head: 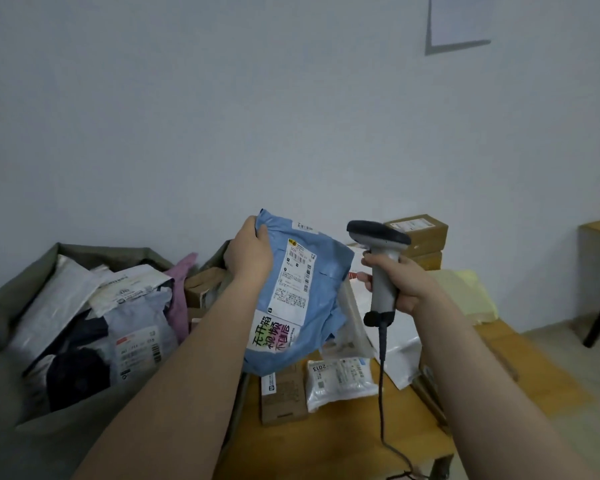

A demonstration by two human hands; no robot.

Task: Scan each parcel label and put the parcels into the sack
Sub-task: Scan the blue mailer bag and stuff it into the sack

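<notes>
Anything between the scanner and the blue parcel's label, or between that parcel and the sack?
Nothing visible. The scanner in the right hand has open air to the label; the left hand grips the blue parcel by its corner, off the label. The sack is open.

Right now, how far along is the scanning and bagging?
Done: several parcels already lie in the sack on the left. In hand: the left hand holds a blue parcel, label showing, while the right hand grips the scanner beside it. Left: a brown box, a clear pouch and other parcels on the table.
</notes>
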